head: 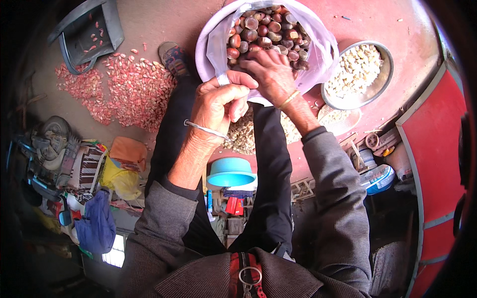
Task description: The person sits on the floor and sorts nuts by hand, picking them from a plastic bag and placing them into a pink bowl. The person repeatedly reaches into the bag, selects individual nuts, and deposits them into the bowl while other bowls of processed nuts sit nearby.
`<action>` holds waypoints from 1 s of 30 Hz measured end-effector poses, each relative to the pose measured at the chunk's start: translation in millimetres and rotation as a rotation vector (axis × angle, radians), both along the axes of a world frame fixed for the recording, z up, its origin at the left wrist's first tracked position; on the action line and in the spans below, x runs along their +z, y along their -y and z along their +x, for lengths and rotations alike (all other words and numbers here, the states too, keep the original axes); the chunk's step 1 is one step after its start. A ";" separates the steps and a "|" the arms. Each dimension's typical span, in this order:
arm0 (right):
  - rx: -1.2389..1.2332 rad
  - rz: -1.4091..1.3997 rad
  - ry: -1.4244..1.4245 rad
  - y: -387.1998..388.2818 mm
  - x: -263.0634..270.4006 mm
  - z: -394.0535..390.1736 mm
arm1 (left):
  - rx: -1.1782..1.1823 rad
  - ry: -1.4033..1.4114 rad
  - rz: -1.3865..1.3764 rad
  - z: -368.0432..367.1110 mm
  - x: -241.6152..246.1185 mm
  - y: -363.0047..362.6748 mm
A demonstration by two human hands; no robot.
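Note:
Brown chestnuts (pixel 262 31) fill a clear plastic bag (pixel 218 48) that lines a round pale basin (pixel 203 37). My right hand (pixel 268 70) reaches into the bag, its fingertips down among the chestnuts and partly hidden; whether it grasps any cannot be told. My left hand (pixel 223 98) pinches the bag's near left edge between thumb and fingers, and wears a metal bangle (pixel 207 130). To the right, a metal bowl (pixel 385 70) holds pale, broken pieces, with more of them in a shallow woven tray (pixel 350 124) below it.
Reddish-white pieces (pixel 138 93) are spread on the floor at left, below a grey dustpan-like container (pixel 115 28). Pale pieces (pixel 242 136) lie heaped between my legs, near a turquoise basin (pixel 231 167). A red panel (pixel 432 149) stands at right; a wheeled vehicle (pixel 56 138) is at left.

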State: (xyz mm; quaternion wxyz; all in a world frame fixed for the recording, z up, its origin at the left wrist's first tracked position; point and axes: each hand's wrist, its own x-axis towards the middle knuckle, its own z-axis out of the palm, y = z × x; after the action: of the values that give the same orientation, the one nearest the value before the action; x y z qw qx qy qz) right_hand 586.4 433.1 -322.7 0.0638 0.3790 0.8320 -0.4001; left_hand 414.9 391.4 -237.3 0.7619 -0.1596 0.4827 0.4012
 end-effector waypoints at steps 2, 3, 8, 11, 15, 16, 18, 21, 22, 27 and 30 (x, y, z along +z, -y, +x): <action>0.049 0.105 0.014 -6.7 -0.9 19.0 | 0.019 0.005 0.000 -1.3 0.4 0.1; 0.068 0.126 0.064 -10.4 -0.1 27.9 | 0.024 0.005 -0.004 -1.6 0.4 0.2; -0.025 0.145 0.092 -19.4 4.1 50.0 | 0.024 0.021 0.002 -2.3 -0.7 1.2; -0.181 0.105 0.113 -17.5 7.4 51.0 | 0.015 0.017 0.018 -2.7 -2.0 1.8; -0.249 0.233 0.067 -10.6 14.1 39.6 | 0.033 0.033 0.027 -2.2 -2.2 2.2; -0.258 0.210 0.052 -10.1 14.5 34.6 | 0.040 0.029 0.026 -2.9 -2.2 1.8; -0.266 0.161 0.099 -5.8 14.9 21.6 | 0.037 0.043 0.020 -3.1 -1.9 1.4; -0.378 0.054 0.124 -0.2 1.9 -3.9 | 0.035 0.041 0.020 -2.9 -1.4 0.7; -0.347 0.043 0.215 1.5 -4.0 -11.3 | 0.037 0.047 0.026 -3.1 -1.6 0.2; -0.243 -0.116 0.406 7.4 -17.9 -22.3 | 0.018 0.025 0.003 -4.6 -1.3 -0.9; -0.204 -0.126 0.418 5.3 -13.1 -16.1 | 0.012 0.020 -0.007 -5.0 -0.8 -1.0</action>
State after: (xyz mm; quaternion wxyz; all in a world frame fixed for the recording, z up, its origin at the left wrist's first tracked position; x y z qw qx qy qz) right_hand 570.3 427.8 -335.8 0.2172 0.5310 0.7314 -0.3687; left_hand 409.9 392.4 -238.1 0.7637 -0.1693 0.4757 0.4023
